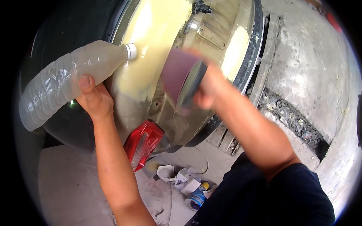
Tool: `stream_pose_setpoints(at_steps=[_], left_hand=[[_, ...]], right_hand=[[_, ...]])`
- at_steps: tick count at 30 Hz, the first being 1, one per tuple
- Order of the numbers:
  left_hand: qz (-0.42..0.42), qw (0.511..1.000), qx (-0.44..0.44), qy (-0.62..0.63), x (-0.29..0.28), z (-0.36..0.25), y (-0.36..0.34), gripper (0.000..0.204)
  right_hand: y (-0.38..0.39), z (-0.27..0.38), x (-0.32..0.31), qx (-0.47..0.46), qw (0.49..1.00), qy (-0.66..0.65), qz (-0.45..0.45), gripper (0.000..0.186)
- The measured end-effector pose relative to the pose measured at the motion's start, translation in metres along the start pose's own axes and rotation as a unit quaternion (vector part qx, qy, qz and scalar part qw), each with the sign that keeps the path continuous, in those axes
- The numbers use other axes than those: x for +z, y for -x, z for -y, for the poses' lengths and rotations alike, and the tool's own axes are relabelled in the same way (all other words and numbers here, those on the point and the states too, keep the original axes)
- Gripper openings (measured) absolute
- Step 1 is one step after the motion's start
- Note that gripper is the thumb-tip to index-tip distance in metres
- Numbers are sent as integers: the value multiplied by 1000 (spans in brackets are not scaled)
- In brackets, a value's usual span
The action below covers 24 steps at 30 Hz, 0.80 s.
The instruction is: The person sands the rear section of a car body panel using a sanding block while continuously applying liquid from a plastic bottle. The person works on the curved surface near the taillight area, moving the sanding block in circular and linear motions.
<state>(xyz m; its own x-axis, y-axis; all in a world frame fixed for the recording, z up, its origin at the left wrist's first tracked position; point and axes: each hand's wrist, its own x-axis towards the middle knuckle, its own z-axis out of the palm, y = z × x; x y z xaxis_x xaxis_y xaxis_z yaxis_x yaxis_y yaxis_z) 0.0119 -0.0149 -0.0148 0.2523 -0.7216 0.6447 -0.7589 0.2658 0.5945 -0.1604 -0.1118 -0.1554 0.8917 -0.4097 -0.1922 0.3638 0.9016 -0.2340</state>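
Observation:
My left hand [95, 100] is wrapped round a large ribbed plastic bottle [56, 83] of cloudy liquid. The bottle is tilted, its white cap [131, 51] up against a car body panel with smooth pale yellow filler [151, 34]. In my right hand [211, 86], smeared by motion, is a sanding block [193, 83] with a purple sheet of sandpaper [178, 71] on its face. The block is over the panel, right of the yellow patch; whether the sandpaper touches the surface I cannot tell. Wet-looking brownish bodywork surrounds the filler.
A red tail light [144, 143] sits at the panel's lower corner. On the floor below lie a blue can [195, 199], a small yellow-banded can [204, 186] and crumpled white packaging [187, 180]. A rubble-filled channel [294, 116] runs through the concrete at right.

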Motion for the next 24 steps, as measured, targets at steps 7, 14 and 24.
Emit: stream_pose_setpoints(at_steps=[7,14,24], left_hand=[[12,1000,0,-3,0,-1,0,71],[14,1000,7,8,2,0,-1,68],[6,1000,26,-5,1,2,-2,66]], right_hand=[[4,-26,3,31,999,-14,-12,47],[-9,2,-10,-33,998,28,48,44],[-14,1,-15,-80,995,21,60,42]])
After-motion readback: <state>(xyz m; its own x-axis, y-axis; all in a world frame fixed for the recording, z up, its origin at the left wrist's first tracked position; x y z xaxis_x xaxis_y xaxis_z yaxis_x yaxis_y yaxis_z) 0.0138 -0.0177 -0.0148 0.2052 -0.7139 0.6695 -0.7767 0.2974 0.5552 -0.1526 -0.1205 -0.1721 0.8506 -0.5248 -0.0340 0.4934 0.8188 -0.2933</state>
